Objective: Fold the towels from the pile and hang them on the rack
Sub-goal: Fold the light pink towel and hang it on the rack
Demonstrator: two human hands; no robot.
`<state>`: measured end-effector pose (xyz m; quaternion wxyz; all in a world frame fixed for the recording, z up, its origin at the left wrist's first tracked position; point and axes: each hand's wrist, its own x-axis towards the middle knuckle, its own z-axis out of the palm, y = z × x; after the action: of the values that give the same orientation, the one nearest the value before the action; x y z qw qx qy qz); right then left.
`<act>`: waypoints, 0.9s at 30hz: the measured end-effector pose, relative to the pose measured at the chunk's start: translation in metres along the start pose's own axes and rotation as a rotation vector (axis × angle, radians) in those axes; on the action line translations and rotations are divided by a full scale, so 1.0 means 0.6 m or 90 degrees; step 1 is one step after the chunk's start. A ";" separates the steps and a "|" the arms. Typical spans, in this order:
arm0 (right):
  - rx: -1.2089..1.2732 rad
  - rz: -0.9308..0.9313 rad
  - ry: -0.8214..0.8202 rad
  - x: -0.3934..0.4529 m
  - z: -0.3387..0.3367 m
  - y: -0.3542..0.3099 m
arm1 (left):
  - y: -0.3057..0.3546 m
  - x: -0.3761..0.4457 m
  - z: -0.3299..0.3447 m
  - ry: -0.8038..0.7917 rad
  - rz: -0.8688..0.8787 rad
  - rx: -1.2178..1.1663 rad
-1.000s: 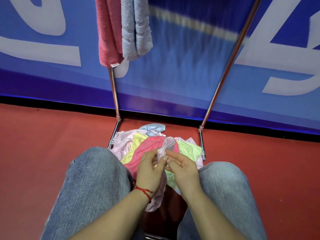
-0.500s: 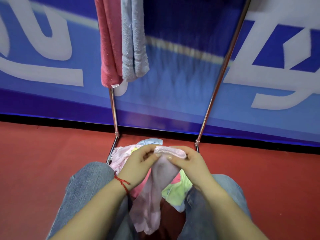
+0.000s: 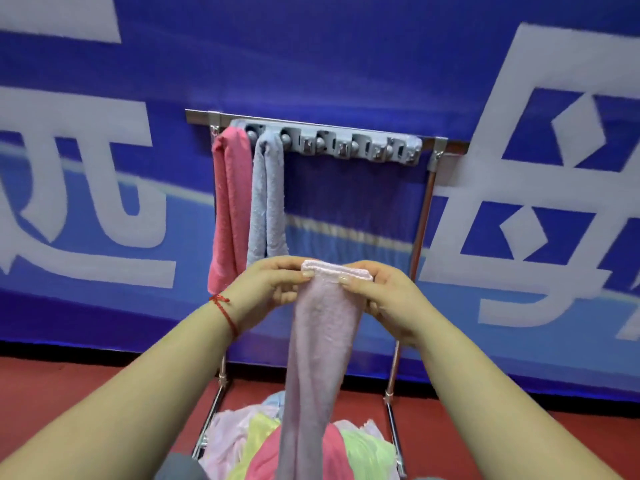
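A folded pale pink towel [image 3: 322,341] hangs long and narrow between my hands. My left hand [image 3: 270,289] pinches its top left corner and my right hand [image 3: 384,299] pinches its top right corner, below the rack's bar. The metal rack [image 3: 420,216] carries a grey hook strip [image 3: 346,143] along its top. A darker pink towel [image 3: 230,209] and a light blue towel [image 3: 268,199] hang from the strip's left end. The pile [image 3: 263,441] of pink, yellow-green and pale towels lies at the rack's foot.
A blue banner with large white characters [image 3: 86,188] stands right behind the rack. The floor [image 3: 69,386] is red. Several hooks to the right of the blue towel carry nothing. A bit of denim knee [image 3: 180,469] shows at the bottom edge.
Both hands have lifted the pale pink towel from just above the pile to chest height before the rack. The view has tilted up, so the rack's top strip now shows.
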<state>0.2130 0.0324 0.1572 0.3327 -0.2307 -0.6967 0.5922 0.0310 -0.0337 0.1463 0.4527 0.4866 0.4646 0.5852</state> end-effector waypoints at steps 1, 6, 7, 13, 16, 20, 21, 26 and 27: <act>0.018 -0.003 -0.002 0.010 -0.003 -0.021 | 0.024 0.010 0.000 -0.011 0.006 0.009; -0.027 -0.031 -0.010 0.059 -0.018 -0.098 | 0.113 0.054 -0.004 -0.018 0.058 0.111; -0.046 -0.036 -0.012 0.068 -0.023 -0.109 | 0.123 0.061 -0.007 -0.024 0.064 0.130; -0.098 -0.049 0.011 0.124 -0.039 -0.147 | 0.147 0.122 -0.018 -0.030 0.075 0.129; -0.112 -0.044 0.031 0.146 -0.046 -0.146 | 0.142 0.147 -0.014 -0.030 0.053 0.100; -0.103 -0.033 0.006 0.168 -0.059 -0.158 | 0.132 0.178 -0.022 -0.104 0.028 0.016; -0.100 -0.029 -0.004 0.173 -0.062 -0.160 | 0.128 0.183 -0.022 -0.125 0.017 0.025; -0.075 0.014 -0.050 0.191 -0.076 -0.183 | 0.097 0.204 -0.014 -0.145 -0.064 0.071; -0.081 0.018 -0.052 0.196 -0.079 -0.186 | 0.091 0.205 -0.012 -0.150 -0.082 0.071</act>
<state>0.1772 0.1271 0.2926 0.2803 -0.2364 -0.7426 0.5605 0.0051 0.0779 0.2176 0.5133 0.5453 0.4703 0.4669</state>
